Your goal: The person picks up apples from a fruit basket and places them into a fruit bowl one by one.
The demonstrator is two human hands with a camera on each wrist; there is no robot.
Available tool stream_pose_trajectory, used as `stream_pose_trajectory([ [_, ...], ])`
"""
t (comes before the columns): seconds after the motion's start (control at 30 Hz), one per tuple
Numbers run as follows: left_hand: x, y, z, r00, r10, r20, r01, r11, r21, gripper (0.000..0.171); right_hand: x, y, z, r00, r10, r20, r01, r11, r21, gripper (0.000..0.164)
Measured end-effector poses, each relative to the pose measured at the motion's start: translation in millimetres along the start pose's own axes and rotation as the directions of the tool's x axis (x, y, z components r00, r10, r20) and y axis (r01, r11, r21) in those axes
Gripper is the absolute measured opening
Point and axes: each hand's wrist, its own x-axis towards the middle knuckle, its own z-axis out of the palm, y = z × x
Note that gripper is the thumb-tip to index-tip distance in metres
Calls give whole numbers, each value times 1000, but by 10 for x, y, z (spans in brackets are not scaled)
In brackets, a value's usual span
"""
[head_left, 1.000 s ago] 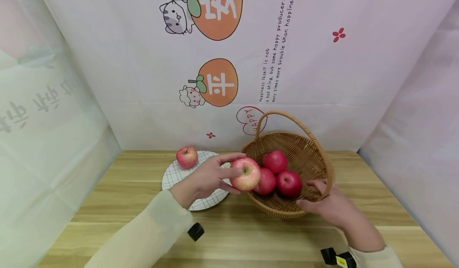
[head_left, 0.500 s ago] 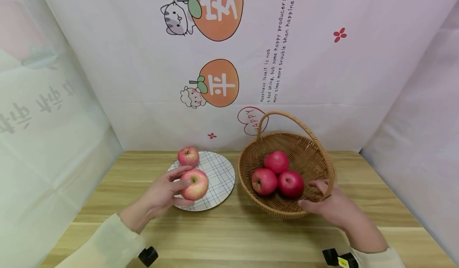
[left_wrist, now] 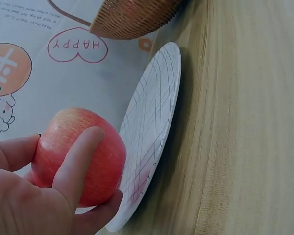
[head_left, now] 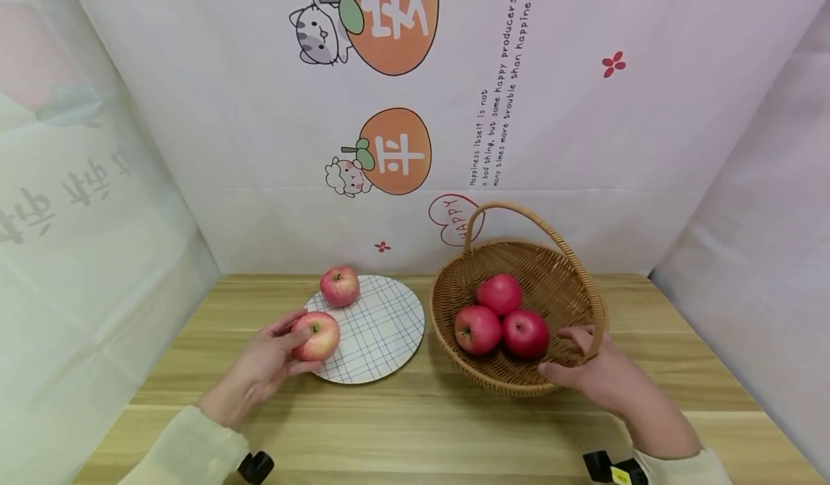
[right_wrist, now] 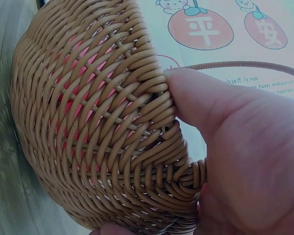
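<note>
My left hand (head_left: pixel 272 355) grips a pink-yellow apple (head_left: pixel 319 336) at the left edge of a round plate (head_left: pixel 389 334) with a checked pattern. In the left wrist view, fingers wrap the apple (left_wrist: pixel 81 152) close to the plate's rim (left_wrist: pixel 172 98); whether it touches the plate I cannot tell. Another apple (head_left: pixel 340 286) sits at the plate's back left edge. My right hand (head_left: pixel 603 373) holds the right rim of a wicker basket (head_left: pixel 538 269), thumb over the edge, as the right wrist view of the basket (right_wrist: pixel 98 112) shows. Three red apples (head_left: pixel 501 319) lie inside.
The basket's tall arched handle (head_left: pixel 532 215) rises above its opening. Plate and basket stand side by side on a wooden table (head_left: pixel 415 434), near a printed cloth backdrop (head_left: pixel 259 146). Pale cloth walls (head_left: pixel 78 254) close off the left and right sides.
My left hand has carried the pink-yellow apple left, from beside the basket's rim across to the plate's left edge, and lower. The right hand and basket have stayed in place.
</note>
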Motion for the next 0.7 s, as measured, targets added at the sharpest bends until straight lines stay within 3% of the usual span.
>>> stream_pose_trajectory([
  [0.7, 338, -62, 10, 993, 48, -111, -34, 992, 123, 58, 8, 2, 4, 999, -24, -30, 24, 1000, -9, 85],
])
